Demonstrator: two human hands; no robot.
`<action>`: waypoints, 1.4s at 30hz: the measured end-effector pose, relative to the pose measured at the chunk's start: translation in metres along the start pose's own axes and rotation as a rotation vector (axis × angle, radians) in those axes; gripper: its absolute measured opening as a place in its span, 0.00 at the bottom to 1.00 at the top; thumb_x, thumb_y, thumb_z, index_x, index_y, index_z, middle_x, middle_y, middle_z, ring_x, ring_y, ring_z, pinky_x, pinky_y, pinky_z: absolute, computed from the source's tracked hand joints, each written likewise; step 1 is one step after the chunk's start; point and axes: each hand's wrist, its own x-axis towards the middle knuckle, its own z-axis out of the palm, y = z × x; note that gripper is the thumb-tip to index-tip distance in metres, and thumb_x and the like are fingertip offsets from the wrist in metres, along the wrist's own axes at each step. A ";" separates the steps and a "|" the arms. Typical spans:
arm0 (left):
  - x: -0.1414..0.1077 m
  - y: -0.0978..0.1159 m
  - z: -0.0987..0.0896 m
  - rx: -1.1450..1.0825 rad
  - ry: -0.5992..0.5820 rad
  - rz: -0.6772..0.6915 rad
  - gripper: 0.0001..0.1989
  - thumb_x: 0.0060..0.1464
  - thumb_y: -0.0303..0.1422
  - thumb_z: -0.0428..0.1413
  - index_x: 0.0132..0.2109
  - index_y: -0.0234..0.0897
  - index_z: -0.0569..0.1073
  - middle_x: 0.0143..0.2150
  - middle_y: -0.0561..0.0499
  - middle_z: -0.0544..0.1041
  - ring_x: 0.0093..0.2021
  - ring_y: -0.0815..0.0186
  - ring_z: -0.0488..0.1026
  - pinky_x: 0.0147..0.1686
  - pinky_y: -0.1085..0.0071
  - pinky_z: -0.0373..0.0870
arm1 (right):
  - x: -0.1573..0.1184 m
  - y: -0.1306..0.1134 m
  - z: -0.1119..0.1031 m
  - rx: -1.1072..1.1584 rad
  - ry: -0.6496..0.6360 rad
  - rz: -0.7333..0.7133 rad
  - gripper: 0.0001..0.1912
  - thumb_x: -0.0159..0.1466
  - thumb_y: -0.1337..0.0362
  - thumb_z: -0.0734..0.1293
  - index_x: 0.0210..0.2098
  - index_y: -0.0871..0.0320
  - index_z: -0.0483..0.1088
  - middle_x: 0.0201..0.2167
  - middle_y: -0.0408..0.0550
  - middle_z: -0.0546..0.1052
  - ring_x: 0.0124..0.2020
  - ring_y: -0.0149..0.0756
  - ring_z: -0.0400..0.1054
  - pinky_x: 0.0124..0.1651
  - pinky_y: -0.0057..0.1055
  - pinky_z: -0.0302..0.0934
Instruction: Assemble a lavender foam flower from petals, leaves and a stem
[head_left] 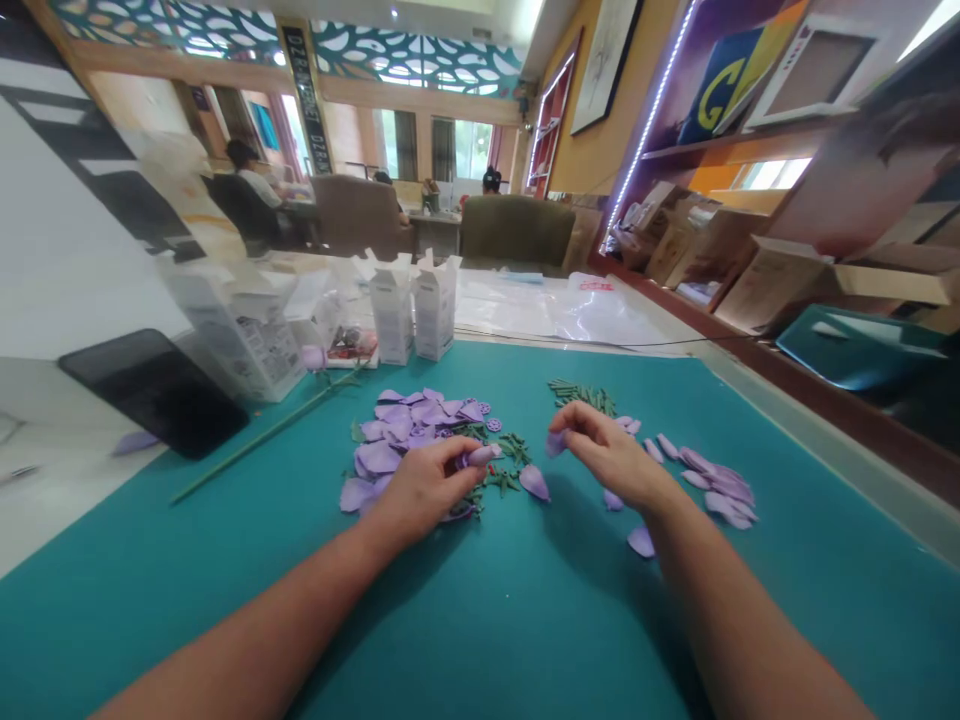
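Pinched in the fingers of my left hand (pixel 424 488) is a purple flower bud (pixel 480 456), pointing to the right. My right hand (pixel 609 450) is closed on a purple petal (pixel 556 443), held above the mat. A pile of purple petals (pixel 379 456) lies behind and left of my left hand. Small green leafy pieces (pixel 504 478) lie just right of that hand. One loose petal (pixel 535 483) rests between my hands. More petals (pixel 720 485) are stacked to the right, and thin green pieces (pixel 583 396) lie behind my right hand.
A teal mat (pixel 480 620) covers the table. On the left are a long-stemmed purple flower (pixel 262 440), a dark tablet (pixel 154 390) and white boxes (pixel 433 308). Cardboard boxes (pixel 776 285) stand on the right-hand shelf. Other people sit at tables in the background.
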 end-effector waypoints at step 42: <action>0.005 -0.006 0.003 -0.542 -0.078 -0.188 0.14 0.45 0.34 0.59 0.40 0.33 0.71 0.25 0.57 0.69 0.23 0.74 0.65 0.26 0.75 0.62 | 0.006 0.015 0.035 -0.144 -0.104 0.005 0.08 0.58 0.59 0.64 0.33 0.56 0.67 0.26 0.41 0.71 0.28 0.31 0.62 0.30 0.27 0.56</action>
